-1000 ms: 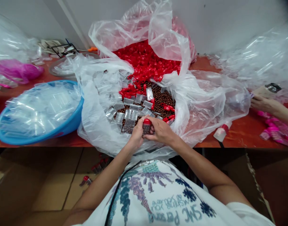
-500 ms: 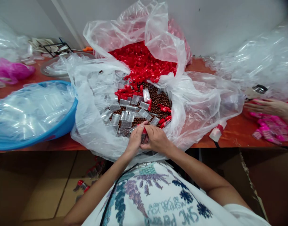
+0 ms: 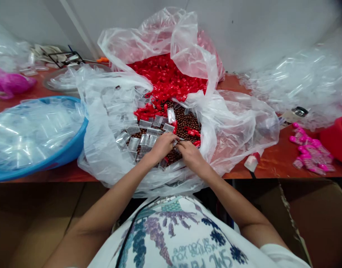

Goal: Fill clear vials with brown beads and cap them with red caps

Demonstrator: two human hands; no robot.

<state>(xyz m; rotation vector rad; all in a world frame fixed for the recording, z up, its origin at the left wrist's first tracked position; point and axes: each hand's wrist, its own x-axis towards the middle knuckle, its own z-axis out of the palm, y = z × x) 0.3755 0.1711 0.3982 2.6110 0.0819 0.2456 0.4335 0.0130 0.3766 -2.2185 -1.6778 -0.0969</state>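
My left hand [image 3: 163, 146] reaches over the brown beads [image 3: 186, 121] in an opened clear plastic bag [image 3: 99, 130]. Its fingers are curled together at the tips. My right hand [image 3: 191, 155] is close beside it, fingers also bent in a pinch. Whatever lies between the fingertips is too small and hidden to name. Several small clear plastic containers [image 3: 134, 143] rest on the beads, left of my hands. Red plastic caps [image 3: 193, 132] lie among the beads, and a large heap of red caps [image 3: 171, 72] fills the bag behind.
On the left, a blue basin [image 3: 84, 128] holds clear plastic pieces. At right are pink-capped containers [image 3: 312, 150], a red basin [image 3: 338, 139], a can-like object [image 3: 299, 111] and a pile of clear plastic [image 3: 296, 82]. A small red-and-white item [image 3: 252, 162] sits near the table's front edge.
Both my hands have moved forward over the beads. The red-and-clear piece between them no longer shows there. Another person's hand at the right has left the view.
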